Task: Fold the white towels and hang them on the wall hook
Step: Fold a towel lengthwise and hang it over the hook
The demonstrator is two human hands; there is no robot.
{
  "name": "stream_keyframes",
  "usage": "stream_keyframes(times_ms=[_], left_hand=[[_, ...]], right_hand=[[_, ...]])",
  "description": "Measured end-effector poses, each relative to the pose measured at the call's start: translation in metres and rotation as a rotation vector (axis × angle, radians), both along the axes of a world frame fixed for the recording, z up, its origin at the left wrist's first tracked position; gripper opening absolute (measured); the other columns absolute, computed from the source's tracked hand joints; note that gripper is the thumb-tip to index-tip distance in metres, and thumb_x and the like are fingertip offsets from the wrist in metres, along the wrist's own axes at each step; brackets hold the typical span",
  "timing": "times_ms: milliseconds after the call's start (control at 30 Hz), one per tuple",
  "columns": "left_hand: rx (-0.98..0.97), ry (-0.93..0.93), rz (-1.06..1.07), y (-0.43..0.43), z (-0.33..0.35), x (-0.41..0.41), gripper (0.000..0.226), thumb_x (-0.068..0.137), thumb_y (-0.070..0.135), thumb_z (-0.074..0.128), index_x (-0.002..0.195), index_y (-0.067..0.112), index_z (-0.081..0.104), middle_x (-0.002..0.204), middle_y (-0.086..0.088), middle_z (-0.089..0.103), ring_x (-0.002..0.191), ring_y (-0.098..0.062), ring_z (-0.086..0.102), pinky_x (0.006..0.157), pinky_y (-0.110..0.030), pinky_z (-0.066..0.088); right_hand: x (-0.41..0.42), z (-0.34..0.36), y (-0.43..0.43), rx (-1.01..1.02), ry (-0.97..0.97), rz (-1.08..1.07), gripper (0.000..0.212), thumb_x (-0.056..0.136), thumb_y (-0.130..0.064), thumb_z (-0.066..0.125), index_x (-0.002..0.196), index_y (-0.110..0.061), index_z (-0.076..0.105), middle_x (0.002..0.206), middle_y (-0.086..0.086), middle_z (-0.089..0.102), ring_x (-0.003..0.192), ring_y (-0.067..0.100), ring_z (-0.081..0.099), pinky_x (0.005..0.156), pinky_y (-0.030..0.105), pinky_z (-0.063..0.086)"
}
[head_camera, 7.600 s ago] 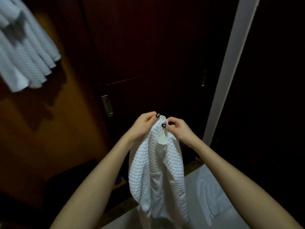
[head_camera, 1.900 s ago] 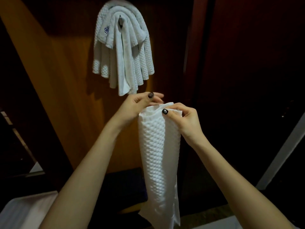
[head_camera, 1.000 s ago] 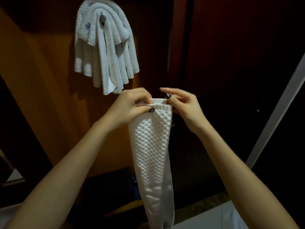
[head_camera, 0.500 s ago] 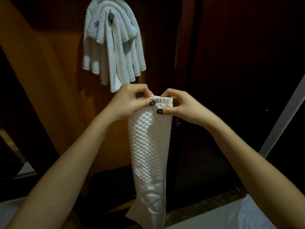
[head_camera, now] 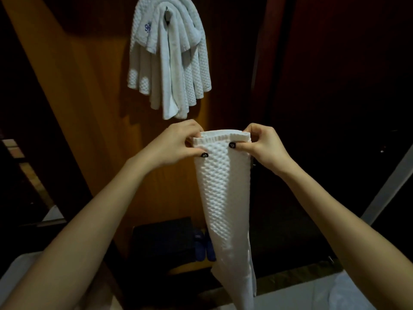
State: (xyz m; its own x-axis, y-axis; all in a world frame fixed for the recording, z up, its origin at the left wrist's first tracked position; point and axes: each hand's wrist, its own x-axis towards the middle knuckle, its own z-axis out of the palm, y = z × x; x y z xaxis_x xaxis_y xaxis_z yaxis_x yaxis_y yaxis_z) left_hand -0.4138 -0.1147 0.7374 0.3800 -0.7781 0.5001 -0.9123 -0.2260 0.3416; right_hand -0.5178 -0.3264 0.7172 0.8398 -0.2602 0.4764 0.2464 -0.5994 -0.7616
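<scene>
1. The wooden wall panel [head_camera: 89,108] fills the view ahead, lit amber while everything around it is dark. The hook [head_camera: 167,14] is high on it, so the lift from chest height is a long reach. Better to step close first than stretch.

2. The hung towels [head_camera: 169,59] already drape over that hook in a thick fan of overlapping layers. There looks to be little metal left showing, and in this gloom I cannot tell how much. The new one should go on over the top of the bundle, centred, or it may slide off to one side.

3. The folded towel [head_camera: 223,186] hangs in a long narrow strip, below the bundle and apart from it, its tail reaching down near the pale surface at the bottom. Keep the strip plumb so the layers do not shift.

4. The left hand [head_camera: 176,144] is pinched shut on the left top corner, thumb in front.

5. The right hand [head_camera: 263,146] is clamped on the right top corner the same way. Square the stacked top edges between them, then find the midpoint before raising it.
</scene>
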Motion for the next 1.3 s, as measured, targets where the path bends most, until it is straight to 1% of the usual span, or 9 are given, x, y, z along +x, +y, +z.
stream_keyframes(times_ms=[200, 400, 533, 667, 867, 1000, 1067, 1167, 1300], left_hand=[[-0.346, 0.280, 0.002, -0.018, -0.007, -0.005, 0.029, 0.081, 0.010, 0.073, 0.076, 0.019, 0.047, 0.072, 0.004, 0.050, 0.056, 0.005, 0.048, 0.053, -0.009, 0.037], [-0.631, 0.609, -0.174, -0.041, -0.004, -0.002, 0.030, 0.081, 0.005, 0.068, 0.096, 0.019, 0.046, 0.087, -0.019, 0.054, 0.079, -0.025, 0.055, 0.069, -0.032, 0.049], [-0.708, 0.879, -0.209, -0.042, -0.014, 0.013, 0.048, 0.078, 0.029, 0.077, 0.117, 0.027, 0.049, 0.105, -0.006, 0.070, 0.096, -0.018, 0.068, 0.076, -0.027, 0.054], [-0.512, 0.925, -0.062, -0.039, -0.041, 0.013, 0.065, 0.045, 0.053, 0.089, 0.099, 0.024, 0.069, 0.099, 0.010, 0.074, 0.096, -0.011, 0.069, 0.073, -0.020, 0.054], [-0.710, 0.912, -0.079, -0.038, -0.037, 0.005, 0.032, 0.064, 0.022, 0.087, 0.094, 0.018, 0.076, 0.103, -0.003, 0.073, 0.099, -0.021, 0.069, 0.076, -0.028, 0.056], [-0.831, 0.836, -0.065, -0.044, -0.011, -0.011, 0.039, 0.073, 0.003, 0.077, 0.110, 0.001, 0.065, 0.101, -0.004, 0.073, 0.096, -0.020, 0.070, 0.075, -0.028, 0.056], [-0.871, 0.808, -0.050, -0.046, 0.002, -0.015, 0.028, 0.077, -0.002, 0.073, 0.102, 0.008, 0.066, 0.093, 0.005, 0.074, 0.091, -0.014, 0.070, 0.074, -0.027, 0.056], [-0.917, 0.818, -0.087, -0.048, 0.020, -0.018, 0.030, 0.080, -0.005, 0.069, 0.095, 0.020, 0.062, 0.088, 0.011, 0.074, 0.091, -0.011, 0.069, 0.081, -0.032, 0.057], [-0.934, 0.841, -0.081, -0.059, 0.036, -0.014, 0.032, 0.081, -0.002, 0.069, 0.109, 0.011, 0.060, 0.105, -0.001, 0.069, 0.098, -0.015, 0.068, 0.084, -0.035, 0.056]], right_hand=[[0.007, 0.009, -0.011, 0.215, -0.033, 0.072, 0.024, 0.079, -0.013, 0.079, 0.084, -0.019, 0.057, 0.090, 0.000, 0.065, 0.084, 0.012, 0.065, 0.071, 0.027, 0.054], [0.010, 0.006, -0.016, 0.508, 0.090, 0.366, 0.027, 0.091, -0.022, 0.061, 0.114, -0.007, 0.065, 0.105, 0.006, 0.074, 0.095, 0.020, 0.071, 0.076, 0.027, 0.055], [0.016, 0.014, -0.004, 0.483, -0.022, 0.315, 0.027, 0.092, -0.011, 0.062, 0.118, -0.002, 0.061, 0.110, 0.013, 0.071, 0.098, 0.025, 0.069, 0.080, 0.036, 0.058], [0.025, 0.026, 0.013, 0.521, -0.104, 0.196, 0.037, 0.091, -0.006, 0.064, 0.120, 0.013, 0.052, 0.118, 0.031, 0.062, 0.107, 0.040, 0.064, 0.095, 0.054, 0.051], [0.033, 0.047, 0.018, 0.358, -0.129, 0.208, 0.042, 0.097, -0.019, 0.059, 0.118, 0.017, 0.049, 0.119, 0.039, 0.055, 0.109, 0.042, 0.060, 0.094, 0.061, 0.047], [0.027, 0.040, 0.008, 0.320, -0.055, 0.363, 0.039, 0.096, -0.027, 0.058, 0.131, -0.010, 0.055, 0.129, 0.008, 0.064, 0.116, 0.021, 0.063, 0.096, 0.038, 0.053], [0.022, 0.021, 0.003, 0.297, 0.019, 0.407, 0.042, 0.095, -0.031, 0.060, 0.135, -0.021, 0.052, 0.135, -0.002, 0.060, 0.121, 0.015, 0.059, 0.099, 0.033, 0.051], [0.014, -0.012, 0.001, 0.341, 0.052, 0.431, 0.043, 0.092, -0.030, 0.061, 0.134, -0.027, 0.051, 0.136, -0.005, 0.059, 0.124, 0.015, 0.057, 0.101, 0.035, 0.049], [0.006, -0.032, 0.013, 0.354, -0.083, 0.375, 0.044, 0.096, -0.017, 0.058, 0.138, -0.023, 0.045, 0.136, -0.003, 0.058, 0.124, 0.014, 0.056, 0.102, 0.032, 0.049]])
